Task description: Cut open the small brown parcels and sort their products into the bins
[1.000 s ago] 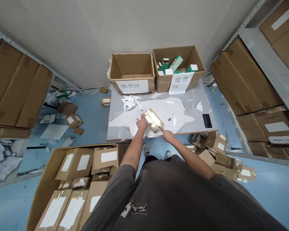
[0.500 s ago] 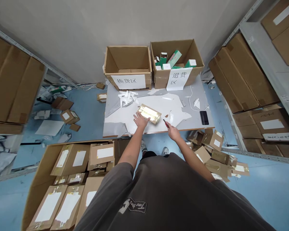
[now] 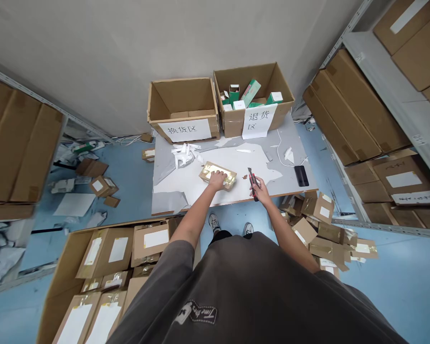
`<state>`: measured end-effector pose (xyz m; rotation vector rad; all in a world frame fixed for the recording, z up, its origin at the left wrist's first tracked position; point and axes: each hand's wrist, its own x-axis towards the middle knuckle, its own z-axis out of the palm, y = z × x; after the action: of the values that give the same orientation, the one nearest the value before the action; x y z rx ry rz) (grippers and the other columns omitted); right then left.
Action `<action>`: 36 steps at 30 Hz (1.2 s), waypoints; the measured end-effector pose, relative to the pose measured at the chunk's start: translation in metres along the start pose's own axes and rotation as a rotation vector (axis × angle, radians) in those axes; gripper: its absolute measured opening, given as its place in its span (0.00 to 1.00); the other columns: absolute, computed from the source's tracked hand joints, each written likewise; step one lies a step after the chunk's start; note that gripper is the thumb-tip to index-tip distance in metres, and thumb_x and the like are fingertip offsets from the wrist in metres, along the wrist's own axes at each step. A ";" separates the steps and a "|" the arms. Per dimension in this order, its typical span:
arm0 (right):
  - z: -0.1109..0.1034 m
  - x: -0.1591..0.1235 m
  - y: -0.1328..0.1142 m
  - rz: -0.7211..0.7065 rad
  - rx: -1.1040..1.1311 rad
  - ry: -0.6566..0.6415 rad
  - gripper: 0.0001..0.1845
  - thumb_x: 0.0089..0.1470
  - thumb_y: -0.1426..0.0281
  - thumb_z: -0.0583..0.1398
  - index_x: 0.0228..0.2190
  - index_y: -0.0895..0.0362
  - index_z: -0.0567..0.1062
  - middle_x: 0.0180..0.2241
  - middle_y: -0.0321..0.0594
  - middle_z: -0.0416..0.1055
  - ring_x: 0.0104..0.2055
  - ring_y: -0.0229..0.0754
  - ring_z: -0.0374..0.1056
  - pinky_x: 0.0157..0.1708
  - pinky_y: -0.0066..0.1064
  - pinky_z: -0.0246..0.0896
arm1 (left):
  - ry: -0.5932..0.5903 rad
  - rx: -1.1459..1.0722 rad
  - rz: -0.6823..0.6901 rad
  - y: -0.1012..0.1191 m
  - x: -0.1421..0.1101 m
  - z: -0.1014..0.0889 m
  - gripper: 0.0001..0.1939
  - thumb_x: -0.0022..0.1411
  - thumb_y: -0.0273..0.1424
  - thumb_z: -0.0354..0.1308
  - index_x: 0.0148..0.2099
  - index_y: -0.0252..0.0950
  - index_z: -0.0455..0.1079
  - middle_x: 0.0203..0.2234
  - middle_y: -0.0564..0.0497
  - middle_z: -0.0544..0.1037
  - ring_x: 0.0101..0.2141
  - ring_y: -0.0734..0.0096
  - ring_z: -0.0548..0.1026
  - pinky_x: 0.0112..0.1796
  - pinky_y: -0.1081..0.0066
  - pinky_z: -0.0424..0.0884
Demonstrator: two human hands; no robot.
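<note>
A small flat cardboard parcel wrapped in shiny clear tape lies on the white table. My left hand rests on top of it, fingers curled over its near edge. To the right, my right hand grips a red and black utility knife, which points away from me above the tabletop, clear of the parcel.
Two open cartons stand at the table's back: an empty one and one holding green and white boxes. A black phone and white paper scraps lie on the table. Parcels fill a big carton at lower left; others are piled at right.
My left hand turned the parcel and now lies on top of it. My right hand drew back from the parcel's edge to the right with the knife.
</note>
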<state>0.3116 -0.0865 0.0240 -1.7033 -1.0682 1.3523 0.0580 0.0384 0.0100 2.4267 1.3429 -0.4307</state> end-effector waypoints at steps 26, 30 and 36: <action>0.014 0.042 0.044 0.044 -0.219 -0.134 0.23 0.66 0.47 0.57 0.47 0.51 0.75 0.24 0.29 0.72 0.19 0.38 0.66 0.25 0.29 0.66 | 0.154 -0.184 -0.048 0.020 -0.007 0.023 0.32 0.52 0.33 0.79 0.55 0.38 0.70 0.61 0.38 0.67 0.58 0.47 0.73 0.55 0.59 0.72; 0.019 0.056 0.029 0.002 -0.539 -0.219 0.20 0.72 0.53 0.52 0.47 0.51 0.78 0.28 0.33 0.76 0.25 0.41 0.72 0.32 0.29 0.67 | 0.196 -0.204 -0.031 0.017 -0.007 0.030 0.32 0.51 0.34 0.80 0.53 0.38 0.69 0.61 0.38 0.67 0.58 0.47 0.73 0.56 0.58 0.72; 0.021 0.075 0.002 -0.103 -1.027 -0.269 0.23 0.75 0.58 0.51 0.55 0.53 0.80 0.47 0.50 0.82 0.50 0.54 0.77 0.44 0.35 0.65 | 0.238 -0.226 0.010 0.013 -0.003 0.039 0.33 0.49 0.34 0.81 0.53 0.37 0.68 0.61 0.37 0.68 0.60 0.46 0.72 0.58 0.57 0.70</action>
<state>0.3003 -0.0182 -0.0120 -2.1096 -2.2298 1.0199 0.0640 0.0129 -0.0221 2.3488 1.3884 0.0150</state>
